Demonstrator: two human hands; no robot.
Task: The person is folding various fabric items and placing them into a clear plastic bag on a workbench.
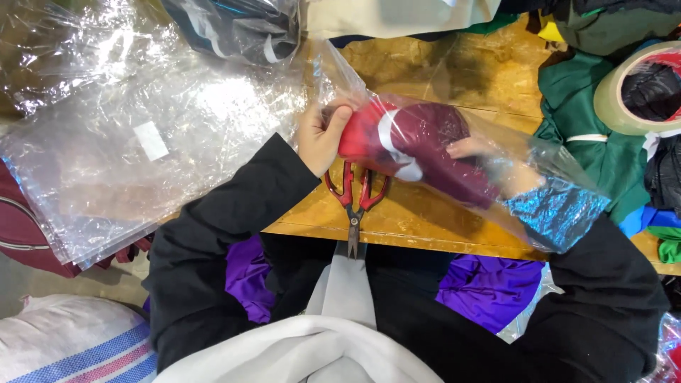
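Folded maroon garment (433, 145) inside clear bag (496, 177), long axis slanting from upper left to lower right, over the tabletop (489, 71), your left hand (323, 135) clamped on its left end, your right hand (489, 167) inside the bag, grip unclear, scissors (355, 198) beneath, tips toward you.

One head-worn camera looks steeply down, close in, over the person's own chest and sleeves onto the wooden table (489, 71) edge, with no second view sharing the scene.
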